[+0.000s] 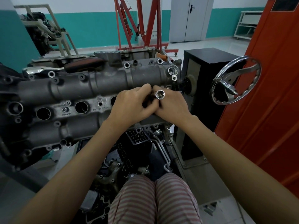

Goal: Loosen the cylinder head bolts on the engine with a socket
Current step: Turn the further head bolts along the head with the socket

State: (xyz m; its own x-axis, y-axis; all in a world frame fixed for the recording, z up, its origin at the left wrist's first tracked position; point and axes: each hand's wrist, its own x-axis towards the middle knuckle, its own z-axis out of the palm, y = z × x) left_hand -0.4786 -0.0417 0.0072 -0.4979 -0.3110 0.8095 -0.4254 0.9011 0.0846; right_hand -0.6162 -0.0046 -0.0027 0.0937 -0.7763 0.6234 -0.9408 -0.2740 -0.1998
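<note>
Bare forearms, no sleeves visible; trousers (155,199) striped pale pink and grey; no gloves on hands.

A chrome handwheel (235,80) stands just right of the hands, beside a black cabinet (208,57). Beyond them rises a red engine hoist (142,25), with a grey double door (190,19) farther back.

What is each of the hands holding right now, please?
Left hand: fingers curled round the dark shank behind the socket.
Right hand: fingers curled round the same tool, just below the socket.
</note>
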